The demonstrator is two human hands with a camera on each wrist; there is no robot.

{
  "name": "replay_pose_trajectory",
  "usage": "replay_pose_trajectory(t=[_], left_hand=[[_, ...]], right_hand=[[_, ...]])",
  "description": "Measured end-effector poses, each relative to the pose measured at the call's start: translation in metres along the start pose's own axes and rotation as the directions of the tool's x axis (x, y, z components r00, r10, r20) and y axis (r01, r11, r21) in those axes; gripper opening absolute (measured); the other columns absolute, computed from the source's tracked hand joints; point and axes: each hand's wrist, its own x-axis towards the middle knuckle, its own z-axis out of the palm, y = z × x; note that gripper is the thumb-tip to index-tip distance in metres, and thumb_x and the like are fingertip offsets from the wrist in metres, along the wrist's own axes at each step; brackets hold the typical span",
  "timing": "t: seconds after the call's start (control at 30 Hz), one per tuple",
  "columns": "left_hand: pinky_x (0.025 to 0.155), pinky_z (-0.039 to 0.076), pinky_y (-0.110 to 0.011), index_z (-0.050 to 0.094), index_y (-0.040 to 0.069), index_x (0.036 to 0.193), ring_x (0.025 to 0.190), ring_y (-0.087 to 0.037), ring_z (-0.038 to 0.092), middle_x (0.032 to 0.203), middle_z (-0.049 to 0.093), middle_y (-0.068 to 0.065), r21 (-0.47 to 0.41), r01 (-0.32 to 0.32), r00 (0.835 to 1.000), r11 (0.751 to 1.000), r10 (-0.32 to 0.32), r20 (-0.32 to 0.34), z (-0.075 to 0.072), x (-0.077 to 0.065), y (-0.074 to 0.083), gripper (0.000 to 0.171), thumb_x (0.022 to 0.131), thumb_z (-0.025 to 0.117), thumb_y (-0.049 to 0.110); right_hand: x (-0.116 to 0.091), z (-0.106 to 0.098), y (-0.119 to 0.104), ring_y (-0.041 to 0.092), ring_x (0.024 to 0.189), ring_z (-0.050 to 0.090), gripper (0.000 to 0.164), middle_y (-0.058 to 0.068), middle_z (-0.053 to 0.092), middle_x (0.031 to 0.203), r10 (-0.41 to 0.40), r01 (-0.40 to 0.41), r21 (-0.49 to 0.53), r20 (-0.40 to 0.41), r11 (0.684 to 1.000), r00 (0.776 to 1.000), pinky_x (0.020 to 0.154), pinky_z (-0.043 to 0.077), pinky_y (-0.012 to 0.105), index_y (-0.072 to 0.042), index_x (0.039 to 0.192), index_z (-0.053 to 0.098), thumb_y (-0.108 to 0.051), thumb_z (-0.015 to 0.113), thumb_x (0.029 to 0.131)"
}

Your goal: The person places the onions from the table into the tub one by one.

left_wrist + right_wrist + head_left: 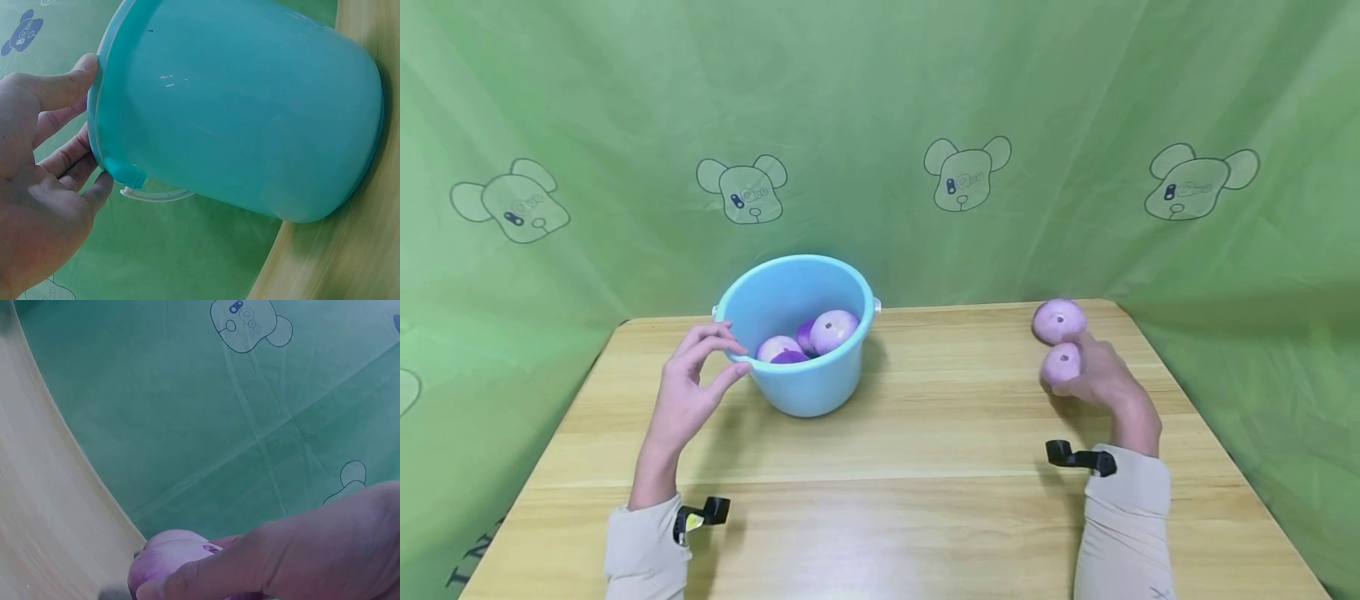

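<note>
A light blue bucket (808, 387) stands upright at the table's left half. My left hand (688, 387) holds its near-left rim, with the thumb and fingertips at the edge; the left wrist view shows the same hold. Inside the bucket lie several round purple fruit-like pieces (833, 332), pale on top, some with a small dark spot. At the right, my right hand (1103, 377) grips another round purple piece (1062, 364), thumb on the near side. Just behind it sits one more purple piece (1058, 320). In the right wrist view, the gripped piece (165, 562) is partly hidden by my thumb.
The wooden table (925, 450) reaches back to a green curtain (880, 100) printed with bear heads, which also hangs along both sides. The bucket's white handle (159, 195) hangs at its side. Small black camera mounts (1078, 457) sit on both wrists.
</note>
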Motion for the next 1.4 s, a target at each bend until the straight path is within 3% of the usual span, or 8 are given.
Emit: replay_pose_trajectory(t=[0.2,0.53,0.73,1.1,1.23,1.4], left_hand=[[0.125,0.030,-0.040,0.073,-0.002,0.100,0.137,-0.027,0.047,0.117,0.059,-0.009,0.000,-0.002,1.000,1.000,0.002,0.001,0.000,0.000,0.001,0.018,0.085,0.076,-0.012],[0.125,0.031,-0.038,0.072,-0.003,0.099,0.137,-0.033,0.047,0.117,0.059,-0.010,0.005,-0.018,1.000,1.000,0.018,0.006,0.000,0.000,0.001,0.019,0.085,0.076,-0.014],[0.124,0.032,-0.037,0.072,-0.003,0.099,0.137,-0.030,0.047,0.117,0.059,-0.012,0.012,-0.020,1.000,1.000,0.020,0.014,0.000,0.000,-0.001,0.019,0.084,0.076,-0.014],[0.125,0.031,-0.036,0.072,-0.004,0.100,0.138,-0.030,0.046,0.119,0.057,-0.020,0.015,0.009,1.000,1.000,-0.009,0.010,-0.001,-0.001,-0.002,0.018,0.085,0.075,-0.014],[0.125,0.030,-0.037,0.070,-0.010,0.100,0.137,-0.038,0.045,0.119,0.056,-0.020,0.017,0.013,1.000,1.000,-0.013,0.011,0.001,0.000,0.004,0.019,0.084,0.073,-0.018],[0.124,0.031,-0.036,0.067,-0.015,0.099,0.135,-0.044,0.044,0.117,0.057,-0.014,0.024,0.011,1.000,1.000,-0.011,0.015,0.004,0.000,0.026,0.016,0.084,0.072,-0.019]], right_hand=[[-0.001,0.000,-0.008,0.050,0.110,0.048,0.093,0.037,0.039,0.129,0.017,-0.017,0.014,-0.009,1.000,1.000,0.086,0.047,0.071,0.003,0.155,0.026,-0.020,0.081,0.084],[0.000,0.001,-0.018,0.050,0.109,0.048,0.095,0.037,0.039,0.129,-0.010,0.011,0.014,-0.027,1.000,1.000,0.086,0.047,0.070,0.004,0.156,0.025,-0.014,0.082,0.082],[-0.001,0.003,-0.022,0.052,0.112,0.047,0.095,0.038,0.037,0.133,-0.006,0.007,0.022,-0.028,1.000,1.000,0.087,0.047,0.072,0.003,0.157,0.025,-0.014,0.081,0.083],[0.004,0.008,-0.032,0.056,0.118,0.046,0.087,0.041,0.035,0.139,-0.083,0.083,0.006,-0.063,0.997,0.995,0.095,0.044,0.075,0.003,0.152,0.031,-0.013,0.082,0.083],[0.005,0.011,-0.036,0.059,0.115,0.048,0.085,0.042,0.039,0.135,-0.108,0.108,0.002,-0.070,0.994,0.992,0.093,0.044,0.075,0.003,0.150,0.033,-0.011,0.083,0.082],[0.005,0.012,-0.041,0.059,0.113,0.050,0.086,0.042,0.040,0.133,-0.094,0.094,-0.003,-0.069,0.996,0.993,0.090,0.046,0.075,0.002,0.151,0.032,-0.011,0.083,0.083]])
